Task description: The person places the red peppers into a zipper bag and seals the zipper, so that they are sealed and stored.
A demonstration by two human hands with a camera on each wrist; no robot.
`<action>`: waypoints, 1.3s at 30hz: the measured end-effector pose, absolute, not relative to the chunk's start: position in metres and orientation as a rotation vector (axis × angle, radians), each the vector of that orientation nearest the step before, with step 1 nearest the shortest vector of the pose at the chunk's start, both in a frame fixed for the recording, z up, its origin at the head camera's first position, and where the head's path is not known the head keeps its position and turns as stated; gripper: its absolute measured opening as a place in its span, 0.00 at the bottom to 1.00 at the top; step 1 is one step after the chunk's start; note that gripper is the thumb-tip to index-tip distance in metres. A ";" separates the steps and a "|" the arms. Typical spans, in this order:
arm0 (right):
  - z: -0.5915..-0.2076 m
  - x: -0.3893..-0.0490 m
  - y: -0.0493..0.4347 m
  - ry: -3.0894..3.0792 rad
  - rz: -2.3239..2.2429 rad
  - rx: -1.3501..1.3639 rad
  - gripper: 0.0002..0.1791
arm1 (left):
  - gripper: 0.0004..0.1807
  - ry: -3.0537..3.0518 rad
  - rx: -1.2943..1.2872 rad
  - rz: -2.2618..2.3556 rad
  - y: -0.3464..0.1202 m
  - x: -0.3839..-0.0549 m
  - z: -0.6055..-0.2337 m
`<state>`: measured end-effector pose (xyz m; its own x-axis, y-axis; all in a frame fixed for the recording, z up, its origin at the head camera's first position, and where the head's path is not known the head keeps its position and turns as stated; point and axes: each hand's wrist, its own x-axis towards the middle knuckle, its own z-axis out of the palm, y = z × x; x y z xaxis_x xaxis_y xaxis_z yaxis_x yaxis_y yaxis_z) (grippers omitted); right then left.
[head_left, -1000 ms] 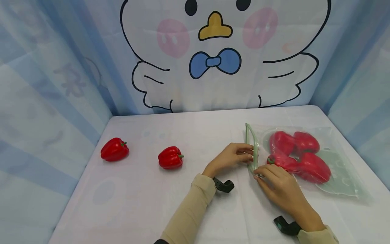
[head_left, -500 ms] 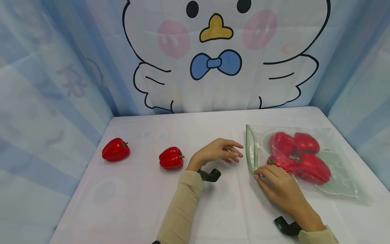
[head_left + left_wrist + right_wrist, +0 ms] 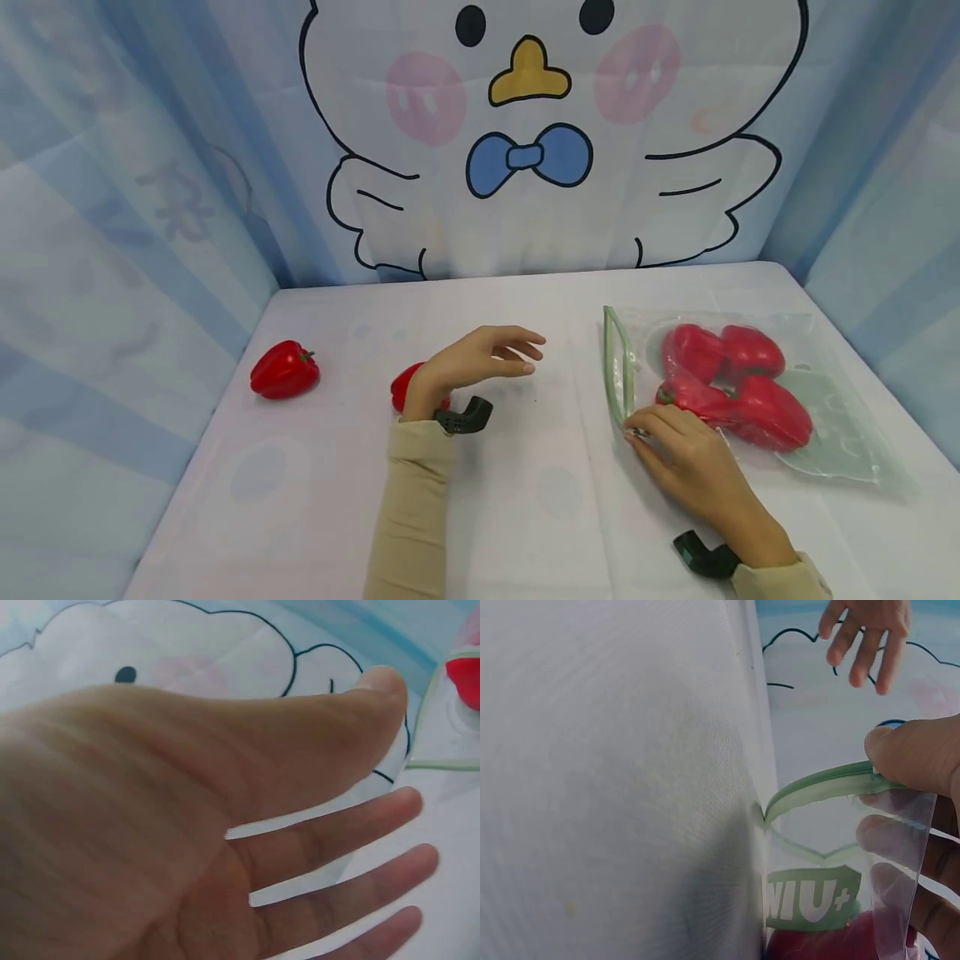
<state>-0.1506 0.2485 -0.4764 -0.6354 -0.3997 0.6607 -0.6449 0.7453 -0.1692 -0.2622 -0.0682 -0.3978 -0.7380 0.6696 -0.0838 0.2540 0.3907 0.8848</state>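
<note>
Drew the left hand (image 3: 480, 358) leftward, away from the clear bag (image 3: 832, 425) on the right of the white table (image 3: 525, 517), partly screening the nearer loose red pepper (image 3: 402, 386) with the wrist.
Spread the left fingers loosely, holding nothing; kept the bag's green rim (image 3: 608, 358) pinched in the right hand (image 3: 688, 458), with the mouth parted. Judged the pepper light, firm and slick, best taken round its broad sides; judged the bag thin and floppy, best held by the stiffer rim.
</note>
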 end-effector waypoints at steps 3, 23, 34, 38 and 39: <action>-0.478 -0.150 0.249 -2.334 0.527 0.784 0.33 | 0.26 2.274 0.804 1.358 -0.073 -0.260 -0.394; -0.477 -0.151 0.250 -2.303 0.525 0.807 0.32 | 0.36 2.569 0.754 1.220 -0.125 -0.243 -0.396; -0.479 -0.151 0.251 -2.324 0.540 0.805 0.32 | 0.45 2.684 0.527 0.756 -0.144 -0.237 -0.395; -0.478 -0.151 0.250 -2.326 0.537 0.797 0.32 | 0.46 2.626 0.475 0.730 -0.149 -0.237 -0.397; -0.478 -0.151 0.250 -2.323 0.541 0.800 0.32 | 0.46 2.612 0.465 0.722 -0.151 -0.237 -0.398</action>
